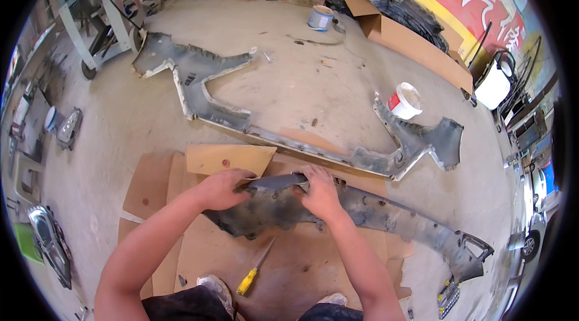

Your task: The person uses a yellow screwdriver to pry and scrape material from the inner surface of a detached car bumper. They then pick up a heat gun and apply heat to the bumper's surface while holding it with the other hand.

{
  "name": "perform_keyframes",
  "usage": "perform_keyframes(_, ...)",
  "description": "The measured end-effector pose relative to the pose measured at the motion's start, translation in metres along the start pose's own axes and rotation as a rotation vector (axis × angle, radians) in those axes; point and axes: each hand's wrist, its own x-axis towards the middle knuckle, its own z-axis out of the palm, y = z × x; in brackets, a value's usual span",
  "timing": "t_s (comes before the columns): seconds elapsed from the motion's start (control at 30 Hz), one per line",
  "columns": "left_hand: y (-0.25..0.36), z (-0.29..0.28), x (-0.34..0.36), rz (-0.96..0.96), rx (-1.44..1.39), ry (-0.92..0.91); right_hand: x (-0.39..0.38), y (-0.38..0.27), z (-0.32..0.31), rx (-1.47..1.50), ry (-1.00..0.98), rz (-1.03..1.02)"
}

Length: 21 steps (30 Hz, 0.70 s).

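A long, dirty grey car body panel [374, 212] lies across cardboard before me, with an open triangular frame at its right end. Around the upper edge of its left part curl the fingers of my left hand [228, 189]. My right hand [318, 193] grips that same edge a little to the right, its fingertips partly hidden. Between my shoes and the panel rests a screwdriver [247, 282] with a yellow handle, touched by neither hand.
The cardboard [205, 248] spreads under the panel. Beyond it lies a large cut car side frame [211, 107], with a white tub [405, 102] near its right end. A wheeled stand [90, 19] is far left, headlamps [48, 245] near left, and a large carton [410, 40] back right.
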Motion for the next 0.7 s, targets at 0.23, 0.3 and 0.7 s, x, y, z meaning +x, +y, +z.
perform_keyframes(0.23,-0.019,-0.006,0.0,-0.067,-0.493,-0.359,-0.02,-0.012,0.004,0.002,0.026,-0.1)
perform_keyframes(0.3,-0.01,-0.012,-0.003,-0.159,-0.611,-0.389,-0.026,-0.019,0.001,-0.01,0.061,-0.142)
perform_keyframes(0.7,0.033,0.053,0.016,-0.224,-0.352,-0.179,-0.069,-0.023,0.024,-0.059,0.369,-0.282)
